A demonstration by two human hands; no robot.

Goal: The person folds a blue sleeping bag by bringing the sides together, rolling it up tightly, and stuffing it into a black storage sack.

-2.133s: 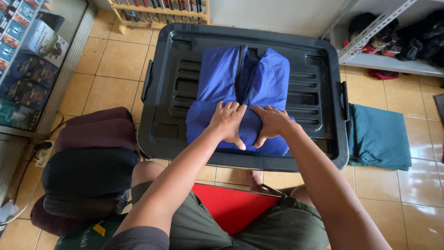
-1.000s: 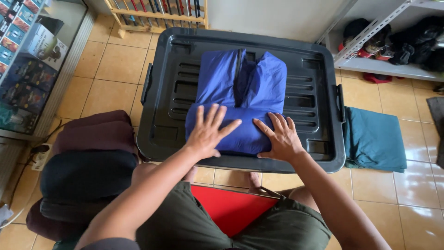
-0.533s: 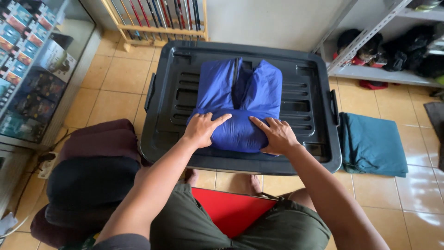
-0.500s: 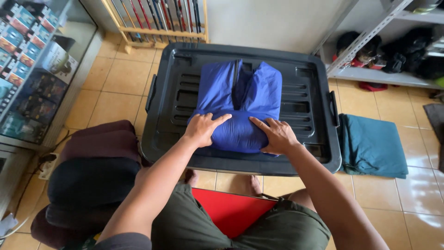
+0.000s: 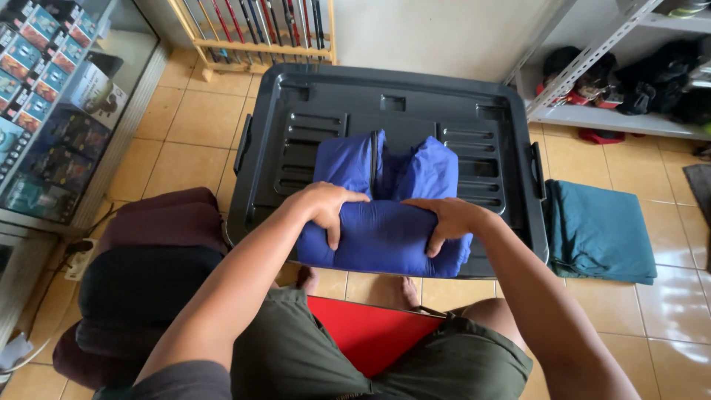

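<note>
Head view: the left hand [image 5: 326,207] and the right hand [image 5: 448,218] both grip the near rolled edge of the blue garment [image 5: 385,200], fingers curled around it, on the dark plastic lid [image 5: 296,141]

I'm looking at a small shop: a glass display case [image 5: 52,111] of boxed goods, a metal shelf [image 5: 629,67] and a tiled floor [image 5: 185,141].
</note>
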